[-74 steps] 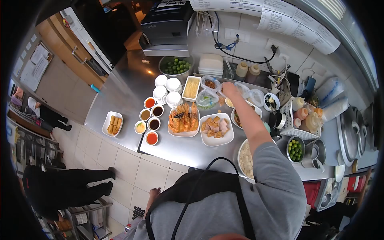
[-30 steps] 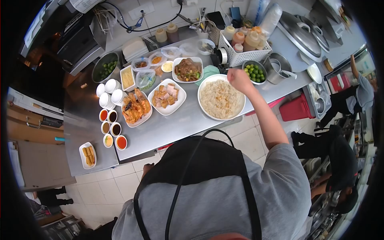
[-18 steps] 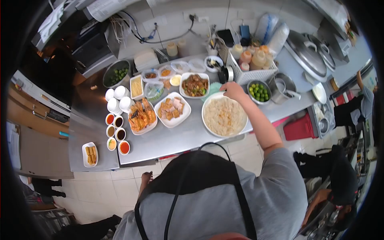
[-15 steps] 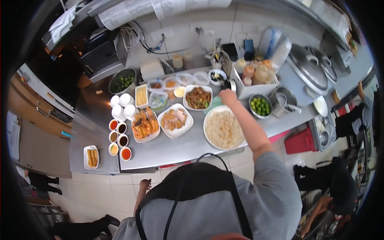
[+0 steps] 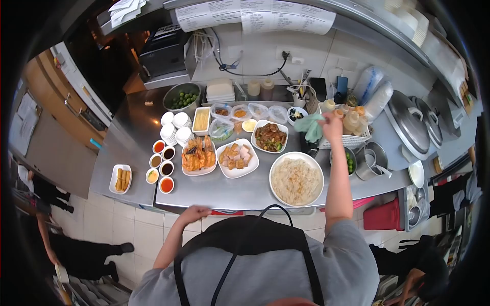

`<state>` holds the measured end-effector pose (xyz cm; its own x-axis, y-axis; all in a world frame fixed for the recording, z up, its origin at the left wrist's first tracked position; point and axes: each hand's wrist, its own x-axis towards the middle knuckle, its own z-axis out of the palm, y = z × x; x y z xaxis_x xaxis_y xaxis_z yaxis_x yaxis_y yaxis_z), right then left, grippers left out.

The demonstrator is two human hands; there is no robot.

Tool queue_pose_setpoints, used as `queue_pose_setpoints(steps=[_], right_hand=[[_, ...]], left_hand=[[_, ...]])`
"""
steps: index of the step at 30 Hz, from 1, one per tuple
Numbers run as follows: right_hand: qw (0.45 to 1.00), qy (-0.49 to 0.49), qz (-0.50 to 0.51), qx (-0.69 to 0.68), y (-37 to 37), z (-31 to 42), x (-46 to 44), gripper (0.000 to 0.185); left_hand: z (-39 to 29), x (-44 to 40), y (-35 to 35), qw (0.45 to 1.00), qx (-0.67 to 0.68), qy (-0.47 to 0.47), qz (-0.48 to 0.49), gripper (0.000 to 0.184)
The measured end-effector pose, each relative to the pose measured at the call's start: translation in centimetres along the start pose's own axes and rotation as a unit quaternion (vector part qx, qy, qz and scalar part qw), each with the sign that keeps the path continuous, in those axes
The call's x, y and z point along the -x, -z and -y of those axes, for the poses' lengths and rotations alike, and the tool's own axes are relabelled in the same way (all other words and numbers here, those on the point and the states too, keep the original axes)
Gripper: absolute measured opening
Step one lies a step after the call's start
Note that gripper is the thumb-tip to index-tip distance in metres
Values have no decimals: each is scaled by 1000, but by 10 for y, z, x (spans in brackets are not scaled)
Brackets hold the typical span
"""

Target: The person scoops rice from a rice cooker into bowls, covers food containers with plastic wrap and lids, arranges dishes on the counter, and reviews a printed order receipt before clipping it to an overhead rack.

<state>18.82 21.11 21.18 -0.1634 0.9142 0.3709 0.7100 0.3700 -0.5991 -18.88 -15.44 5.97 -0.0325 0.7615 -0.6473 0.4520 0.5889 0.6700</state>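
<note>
My right hand (image 5: 332, 126) is closed on a pale green cloth (image 5: 309, 127), which hangs over the back of the counter beside the white basket (image 5: 344, 141). Below it to the left is a large white bowl (image 5: 296, 178) of pale noodles or rice with brown bits on top. My left hand (image 5: 195, 213) is at the counter's front edge, empty, its fingers loosely stretched to the right. Nearby are white dishes of fried prawns (image 5: 199, 158), chopped crispy meat (image 5: 236, 158) and a dark meat stir-fry (image 5: 270, 137).
Sauce cups (image 5: 166, 184) and stacked white cups (image 5: 167, 132) stand at the left, with a dish of spring rolls (image 5: 123, 178) further out. Metal pots (image 5: 371, 160) and large lids (image 5: 408, 125) are at the right. Other people stand at both sides.
My right hand has lifted the green cloth off the counter beside the large bowl and moved right toward the basket. My left hand has come up to the counter's front edge. The view has shifted.
</note>
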Motion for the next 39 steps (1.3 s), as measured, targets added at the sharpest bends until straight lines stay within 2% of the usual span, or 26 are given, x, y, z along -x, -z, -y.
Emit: queue_pose_setpoints(steps=[1, 2, 3, 4, 5, 7, 9, 10, 11, 14, 15, 17, 21, 23, 25, 26, 27, 28, 29, 32, 33, 35, 36, 37, 38, 39], right_hand=[[993, -2, 27, -117, 7, 1, -2, 9], [992, 1, 37, -118, 19, 22, 5, 9], [963, 29, 57, -262, 34, 55, 20, 9], [911, 52, 78, -402, 42, 81, 35, 9], [907, 52, 95, -407, 40, 95, 47, 9], [813, 14, 166, -557, 25, 120, 72, 11], [774, 72, 243, -580, -1, 148, 101, 9], [795, 139, 270, -525, -19, 153, 115, 12], [812, 185, 297, -467, -35, 159, 129, 19], [870, 206, 263, -363, -73, 173, 173, 24], [860, 215, 277, -370, -85, 168, 176, 24], [808, 82, 358, -460, -105, 160, 178, 20], [763, 91, 388, -510, -115, 164, 179, 18], [729, -1, 418, -542, -131, 157, 180, 17], [734, -28, 429, -526, -139, 157, 184, 17], [764, -13, 424, -486, -143, 157, 189, 16], [792, 3, 419, -444, -147, 158, 193, 15], [811, 61, 387, -435, -146, 163, 195, 14], [810, 62, 388, -435, -146, 169, 196, 14], [872, 177, 334, -310, -157, 179, 198, 13], [876, 171, 331, -307, -165, 182, 205, 13], [915, 234, 274, -184, -185, 189, 215, 17], [916, 263, 282, -113, -197, 189, 223, 20], [919, 258, 279, -108, -211, 189, 235, 20], [911, 333, 241, -43, -227, 187, 248, 19], [892, 405, 202, 23, -243, 185, 261, 20]], left_hand=[[-29, -1, 0, 1000, -13, -18, 2, 38], [-58, 0, -3, 995, 2, -102, -16, 37], [-86, 0, -5, 983, 17, -182, -35, 38], [-114, 1, -5, 980, 38, -195, -15, 40], [-131, -6, -11, 960, 130, -248, 2, 48], [-187, 11, -20, 902, 288, -320, 24, 55], [-216, 21, -29, 825, 449, -343, 3, 49], [-215, 19, -28, 820, 463, -336, -28, 49], [-213, 18, -26, 825, 468, -310, -68, 38], [-192, 25, -26, 828, 454, -270, -187, 18], [-184, 26, -29, 835, 423, -256, -241, 10], [-167, 27, -38, 825, 422, -259, -273, 9], [-139, 38, -48, 837, 412, -248, -261, 13], [-123, 43, -44, 846, 411, -234, -245, 16], [-110, 54, -38, 867, 406, -245, -150, 25], [-102, 64, -29, 907, 339, -218, -121, 31], [-87, 68, -21, 906, 342, -217, -124, 31], [-67, 67, -13, 884, 381, -198, -188, 29], [-45, 66, -2, 856, 417, -176, -249, 27], [37, 64, 46, 779, 503, -84, -365, 27], [66, 60, 64, 739, 545, -67, -391, 29], [116, 51, 104, 654, 631, -65, -411, 36], [138, 44, 124, 659, 631, -66, -404, 36], [157, 36, 143, 589, 679, -72, -433, 36], [173, 28, 159, 513, 721, -77, -459, 38], [185, 18, 173, 518, 722, -77, -452, 38]])
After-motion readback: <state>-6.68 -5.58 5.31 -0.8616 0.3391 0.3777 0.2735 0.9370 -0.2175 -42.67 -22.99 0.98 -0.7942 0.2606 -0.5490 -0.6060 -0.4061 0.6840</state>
